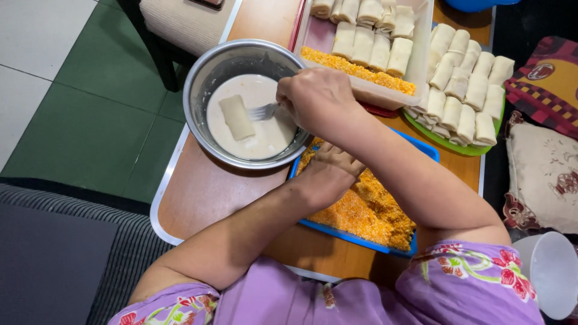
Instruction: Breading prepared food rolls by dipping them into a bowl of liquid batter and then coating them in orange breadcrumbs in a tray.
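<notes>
Batter was sitting pale and smooth in a steel bowl at the left end of the table, with one roll lying in it, just left of the middle. A fork was being held by the right hand, fingers closed tight around the handle, tines pointed at the roll and pretty much touching its right side. The right arm was crossed over the left one.

The left hand was kept lower down, on the orange crumbs in a blue tray just right of the bowl. Fingers were tucked under the right forearm, so whether anything was pinched or they were just spread in the crumbs couldn't be told.

Further back, a clear tub was loaded with uncoated rolls in rows plus a strip of the same crumbs along its near edge. Right of that, a green plate was piled with more pale rolls. A white cup was lying on its side at the far right, well apart from the bowl. Purple floral sleeves were seen at the bottom.
</notes>
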